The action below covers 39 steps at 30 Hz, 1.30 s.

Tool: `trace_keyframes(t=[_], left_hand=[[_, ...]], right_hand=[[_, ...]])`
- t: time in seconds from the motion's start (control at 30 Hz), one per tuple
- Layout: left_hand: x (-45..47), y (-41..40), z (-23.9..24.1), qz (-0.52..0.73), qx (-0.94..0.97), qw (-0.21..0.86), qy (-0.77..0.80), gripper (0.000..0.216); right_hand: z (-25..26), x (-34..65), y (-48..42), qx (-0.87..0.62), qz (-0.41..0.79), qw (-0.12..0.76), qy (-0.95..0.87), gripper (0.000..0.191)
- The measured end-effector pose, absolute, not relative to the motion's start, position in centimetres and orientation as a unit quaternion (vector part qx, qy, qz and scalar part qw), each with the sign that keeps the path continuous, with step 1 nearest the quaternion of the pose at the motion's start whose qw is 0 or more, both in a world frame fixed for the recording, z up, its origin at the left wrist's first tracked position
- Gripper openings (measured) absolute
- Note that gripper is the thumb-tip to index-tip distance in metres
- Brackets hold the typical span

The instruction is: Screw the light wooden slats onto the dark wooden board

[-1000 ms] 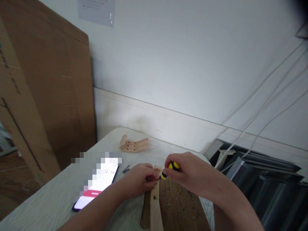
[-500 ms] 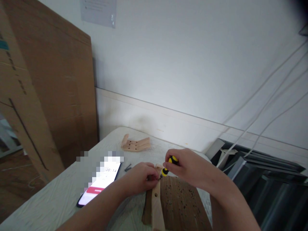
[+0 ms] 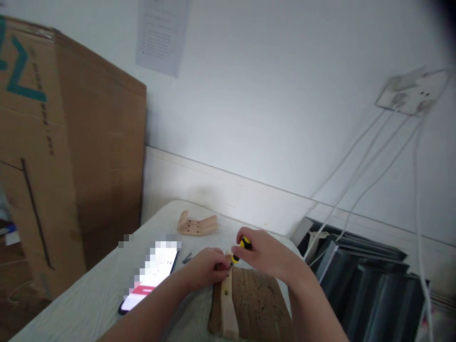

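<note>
My right hand (image 3: 261, 254) is closed round a small yellow-and-black screwdriver (image 3: 241, 250), its tip pointing down-left at the far end of a pale wooden strip (image 3: 227, 304). That strip lies on a dark cork-like board (image 3: 261, 304). My left hand (image 3: 206, 268) pinches something tiny right at the screwdriver tip, against the strip's end; what it holds is too small to make out.
A phone (image 3: 151, 278) with a lit screen lies on the white table (image 3: 89, 299) to the left. Loose dark screws (image 3: 186, 258) lie beside it. Curved wooden pieces (image 3: 197, 225) sit farther back. A big cardboard box (image 3: 53, 152) stands left; dark panels (image 3: 366, 289) and cables lie right.
The view has tilted up and swung slightly, showing a wall socket at upper right. Both hands stay together at the strip's end, shifted a little left in the picture.
</note>
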<state>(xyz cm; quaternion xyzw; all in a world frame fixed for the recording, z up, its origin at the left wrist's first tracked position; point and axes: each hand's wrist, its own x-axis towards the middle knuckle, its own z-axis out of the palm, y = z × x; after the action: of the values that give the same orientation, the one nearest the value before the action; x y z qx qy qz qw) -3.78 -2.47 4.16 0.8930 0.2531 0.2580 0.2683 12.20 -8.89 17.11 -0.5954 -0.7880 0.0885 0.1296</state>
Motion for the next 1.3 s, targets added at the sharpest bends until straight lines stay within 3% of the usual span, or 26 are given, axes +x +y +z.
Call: trace_keyframes(t=[0.17, 0.47, 0.97, 1.3], left_hand=[[-3.6, -2.3, 4.0, 0.253, 0.895, 0.269, 0.250, 0.006], [-3.5, -2.2, 3.8, 0.266, 0.893, 0.292, 0.218, 0.011], [-3.5, -2.2, 3.8, 0.255, 0.883, 0.304, 0.251, 0.010], [-4.2, -1.9, 3.9, 0.213, 0.844, 0.421, 0.256, 0.016]], right_hand=[[16.4, 11.6, -9.0, -0.576, 0.140, 0.219, -0.775, 0.013], [9.5, 11.5, -9.3, -0.520, 0.112, 0.514, -0.673, 0.032], [6.3, 11.1, -8.5, -0.467, 0.275, 0.597, -0.592, 0.035], [6.1, 11.7, -8.1, -0.472, 0.289, 0.598, -0.580, 0.026]])
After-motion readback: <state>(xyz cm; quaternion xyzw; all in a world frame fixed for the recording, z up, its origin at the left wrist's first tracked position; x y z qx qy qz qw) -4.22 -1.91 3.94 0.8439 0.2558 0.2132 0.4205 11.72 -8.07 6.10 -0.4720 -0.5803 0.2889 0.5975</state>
